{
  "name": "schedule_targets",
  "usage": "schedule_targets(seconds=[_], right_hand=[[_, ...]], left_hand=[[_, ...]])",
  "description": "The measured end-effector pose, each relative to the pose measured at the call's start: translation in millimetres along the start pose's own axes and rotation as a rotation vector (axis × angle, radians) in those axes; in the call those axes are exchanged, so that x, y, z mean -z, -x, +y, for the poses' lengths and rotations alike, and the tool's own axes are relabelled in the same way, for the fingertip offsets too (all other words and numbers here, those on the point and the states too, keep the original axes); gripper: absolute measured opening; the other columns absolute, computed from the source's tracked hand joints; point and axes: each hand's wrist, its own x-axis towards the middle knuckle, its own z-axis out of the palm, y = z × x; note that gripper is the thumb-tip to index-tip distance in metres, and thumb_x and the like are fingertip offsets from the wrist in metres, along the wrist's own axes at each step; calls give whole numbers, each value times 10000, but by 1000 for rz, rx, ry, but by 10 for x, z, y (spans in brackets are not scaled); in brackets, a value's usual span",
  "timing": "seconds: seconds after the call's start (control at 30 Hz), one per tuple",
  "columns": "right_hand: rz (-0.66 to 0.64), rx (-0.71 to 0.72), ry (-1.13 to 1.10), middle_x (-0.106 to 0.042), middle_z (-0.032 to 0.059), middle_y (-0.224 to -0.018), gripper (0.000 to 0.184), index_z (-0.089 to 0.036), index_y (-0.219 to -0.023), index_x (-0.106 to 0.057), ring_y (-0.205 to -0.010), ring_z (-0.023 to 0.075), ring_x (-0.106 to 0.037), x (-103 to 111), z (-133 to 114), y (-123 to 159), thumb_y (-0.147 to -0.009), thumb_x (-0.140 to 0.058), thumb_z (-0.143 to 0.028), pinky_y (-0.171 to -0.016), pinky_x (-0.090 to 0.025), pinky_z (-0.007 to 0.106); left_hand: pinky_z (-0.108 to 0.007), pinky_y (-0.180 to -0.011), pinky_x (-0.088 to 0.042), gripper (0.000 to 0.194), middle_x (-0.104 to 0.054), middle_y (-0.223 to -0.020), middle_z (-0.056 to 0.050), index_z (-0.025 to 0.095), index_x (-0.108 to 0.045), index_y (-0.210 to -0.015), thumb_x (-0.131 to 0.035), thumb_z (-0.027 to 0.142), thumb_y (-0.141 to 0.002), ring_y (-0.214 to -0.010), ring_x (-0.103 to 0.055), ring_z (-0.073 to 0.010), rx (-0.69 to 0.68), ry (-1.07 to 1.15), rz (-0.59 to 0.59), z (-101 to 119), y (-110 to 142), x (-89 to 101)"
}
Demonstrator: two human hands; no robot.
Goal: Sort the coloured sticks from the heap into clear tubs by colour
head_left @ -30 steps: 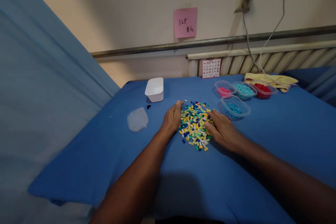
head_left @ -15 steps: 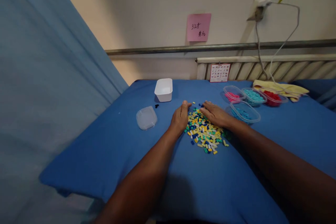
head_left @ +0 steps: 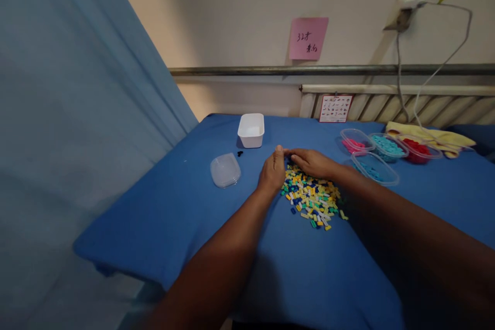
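A loose pile of small plastic pieces in yellow, white, green and dark blue lies on the blue cloth. My left hand stands on edge along the pile's left side, fingers stretched out and thumb up. Across the far edge of the pile lies my right hand, its extended fingers reaching the fingertips of my left. Together they form a curved wall around the far left part of the pile. Neither hand grips anything. Some pieces near the far edge are hidden beneath my right hand.
Left of the pile are a white tub, a clear lid and small black bits. To the right stand clear tubs of pink, turquoise, red and blue pieces, beside a yellow cloth.
My right hand has moved left over the far edge of the pile, closing the gap to my left hand. The whole view has shifted slightly, so things appear further right.
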Motion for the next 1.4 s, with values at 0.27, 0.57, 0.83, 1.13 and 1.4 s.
schedule_targets(seconds=[0.27,0.57,0.83,1.13,1.4], right_hand=[[26,135,-60,-791,91,-1336,373,-258,-1342,-759,-1248,278,-738,313,-283,928,-1084,-505,-346,-1106,-574,480],[728,-73,199,-825,103,-1143,269,-252,-1193,-787,-1060,319,-784,685,57,1876,-1069,-575,-362,-974,-624,518],[891,-132,231,-823,118,-1117,263,-240,-1145,-793,-1053,325,-773,758,249,1898,-1068,-560,-335,-983,-603,506],[831,-111,137,-822,113,-1076,289,-231,-1144,-785,-993,284,-772,740,96,1853,-1075,-530,-348,-927,-596,432],[713,-58,130,-828,86,-1094,303,-235,-1207,-783,-957,251,-768,671,86,1829,-1082,-518,-310,-906,-587,388]], left_hand=[[-457,-1227,-465,845,-756,-1350,-165,119,-779,-1284,-246,749,-1103,-1332,-683,-304,9,-12,-68,31,14,-3],[-488,-1309,-347,814,-632,-1549,-145,154,-678,-1482,-197,702,-1121,-1500,-548,-303,-106,-335,-390,201,111,50],[-528,-1386,-112,789,-242,-1795,-101,239,-378,-1718,-354,727,-1098,-1691,-162,-289,-397,-679,-826,715,529,-64],[-610,-1362,-118,655,-374,-1750,-145,246,-530,-1623,-453,641,-1106,-1650,-297,-352,-592,-920,-683,661,527,-329],[-545,-1319,-306,463,-555,-1638,-101,240,-664,-1485,-464,479,-1142,-1555,-467,-303,-805,-820,-811,774,503,-392]])
